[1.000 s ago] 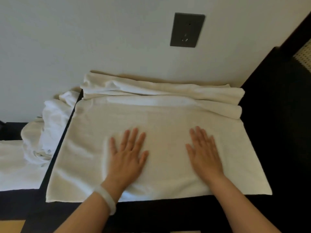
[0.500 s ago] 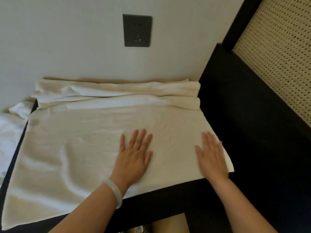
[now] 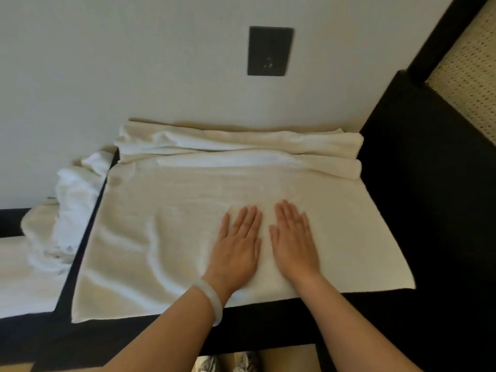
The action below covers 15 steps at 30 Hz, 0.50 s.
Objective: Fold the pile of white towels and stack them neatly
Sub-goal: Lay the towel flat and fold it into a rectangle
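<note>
While lying spread over most of the dark table (image 3: 268, 326): white towel (image 3: 166, 210), rippling on its left half, with bunched cloth (image 3: 241, 146) running behind it along the wall (image 3: 134, 63). Pressing palm-down on its near part, side by side and just apart: left hand (image 3: 237, 248) and right hand (image 3: 292, 245), fingers straight, slightly spread, gripping nothing. Wearing a pale bracelet (image 3: 212, 299) on the left wrist; lying crumpled left of the table, more towels (image 3: 72, 200); sitting on the wall above, a dark socket plate (image 3: 269, 51).

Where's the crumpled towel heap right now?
Head view, far left: the crumpled towel heap lies by the wall, left of the spread towel.
</note>
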Motion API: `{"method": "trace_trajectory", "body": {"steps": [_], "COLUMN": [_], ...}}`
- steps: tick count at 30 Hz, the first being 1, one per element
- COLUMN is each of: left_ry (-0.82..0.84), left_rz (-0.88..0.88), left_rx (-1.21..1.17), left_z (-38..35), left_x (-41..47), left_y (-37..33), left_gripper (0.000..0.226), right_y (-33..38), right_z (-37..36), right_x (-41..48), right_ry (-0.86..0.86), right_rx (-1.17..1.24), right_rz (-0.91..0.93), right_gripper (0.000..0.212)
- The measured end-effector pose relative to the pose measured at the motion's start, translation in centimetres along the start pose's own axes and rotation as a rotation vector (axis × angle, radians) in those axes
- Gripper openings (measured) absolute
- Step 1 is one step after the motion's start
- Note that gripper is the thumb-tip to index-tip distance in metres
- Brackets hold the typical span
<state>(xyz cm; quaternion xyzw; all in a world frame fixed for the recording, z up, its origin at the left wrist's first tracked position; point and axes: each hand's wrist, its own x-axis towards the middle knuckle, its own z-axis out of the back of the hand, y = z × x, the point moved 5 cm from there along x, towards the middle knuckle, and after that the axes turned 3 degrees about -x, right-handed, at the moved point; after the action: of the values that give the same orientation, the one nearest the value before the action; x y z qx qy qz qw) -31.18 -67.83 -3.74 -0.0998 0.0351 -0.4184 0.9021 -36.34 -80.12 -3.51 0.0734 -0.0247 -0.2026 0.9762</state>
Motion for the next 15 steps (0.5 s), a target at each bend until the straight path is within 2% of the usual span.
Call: {"method": "trace_trajectory", "body": {"steps": [2, 5, 7, 9, 12, 14, 15], "left_ry": [-0.038, -0.078, -0.065, -0.059, -0.025, -0.005, 0.002], "left_rz": [0.082, 0.341, 0.475, 0.508, 0.398, 0.363, 0.404], "left_rx": [0.014, -0.003, -0.021, -0.053, -0.021, 0.002, -0.004], "left_z": [0.6, 2.2, 2.9, 3.1, 3.1, 3.4, 3.9], "left_x": [-2.2, -7.2, -9.5, -9.3, -8.1, -9.1, -10.4], "left_y": [3.2, 10.2, 13.0, 12.6, 10.1, 10.9, 12.4], "left_gripper": [0.057, 0.06, 0.064, 0.067, 0.06, 0.058, 0.059], "right_y": [-0.6, -0.2, 1.6, 5.7, 12.0, 13.3, 13.2], "right_z": [0.1, -0.1, 0.3, 0.2, -1.0, -1.9, -2.3], "right_x": [-0.2, -0.2, 0.1, 0.7, 1.2, 1.1, 1.0], "right_ry": [-0.03, 0.032, 0.005, -0.032, -0.007, 0.024, 0.014], "right_rx": [-0.026, -0.074, -0.105, -0.096, -0.028, -0.046, -0.06], "right_rz": [-0.006, -0.031, -0.044, 0.084, 0.336, 0.385, 0.39], "right_gripper": [0.068, 0.078, 0.078, 0.069, 0.06, 0.06, 0.06]}}
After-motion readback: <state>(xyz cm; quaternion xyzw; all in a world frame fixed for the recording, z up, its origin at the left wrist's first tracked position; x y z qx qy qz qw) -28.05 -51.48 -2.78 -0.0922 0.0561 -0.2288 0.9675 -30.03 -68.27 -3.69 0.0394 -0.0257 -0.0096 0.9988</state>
